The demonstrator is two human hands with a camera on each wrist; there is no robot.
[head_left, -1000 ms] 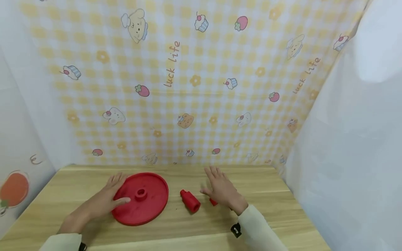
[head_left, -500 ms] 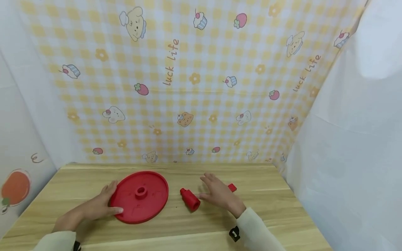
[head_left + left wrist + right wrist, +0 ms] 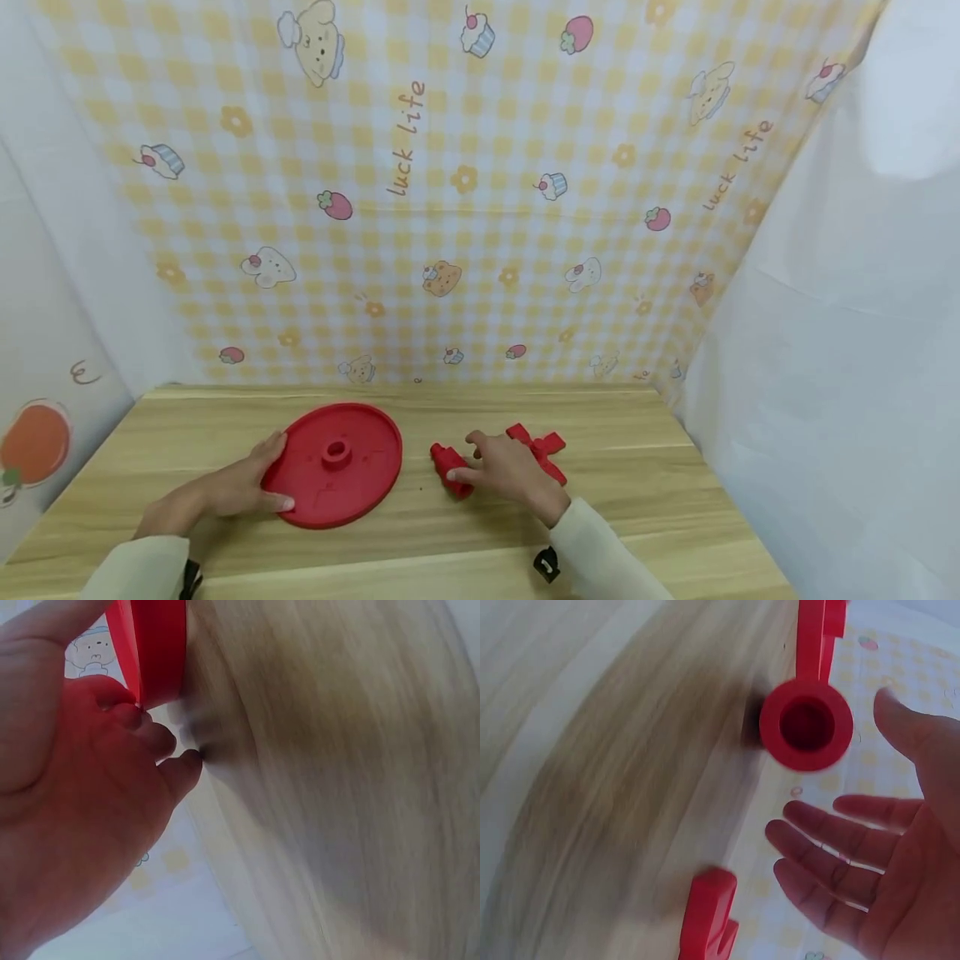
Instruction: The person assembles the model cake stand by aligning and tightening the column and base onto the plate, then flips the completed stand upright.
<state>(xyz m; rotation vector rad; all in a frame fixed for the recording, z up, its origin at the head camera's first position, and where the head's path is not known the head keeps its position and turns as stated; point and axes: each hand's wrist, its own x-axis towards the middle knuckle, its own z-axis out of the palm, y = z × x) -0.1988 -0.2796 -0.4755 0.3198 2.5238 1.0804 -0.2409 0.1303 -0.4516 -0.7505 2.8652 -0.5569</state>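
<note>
A red round disc point(image 3: 367, 481) with a raised rim and a hollow central hub lies on the left of the table. My left hand point(image 3: 232, 487) grips its left edge, thumb over the top; in the left wrist view, curled fingertips meet the disc's rim point(image 3: 161, 652). Over the red cylinder point(image 3: 444, 460), which has a narrower neck and a hollow end, my right hand point(image 3: 506, 473) hovers with thumb and fingers spread to either side. The right wrist view shows a gap between that hand and the cylinder point(image 3: 840, 739). A red four-armed cross piece point(image 3: 542, 447) lies just behind the right hand.
The wooden table point(image 3: 360, 571) meets a yellow checked cloth point(image 3: 480, 233) at its back edge. White sheets hang at left and right. A small black strap piece point(image 3: 547, 564) shows beside the right sleeve.
My right hand has moved left and down to the cylinder, uncovering the cross piece. My left hand has drawn back from over the disc to its left edge.
</note>
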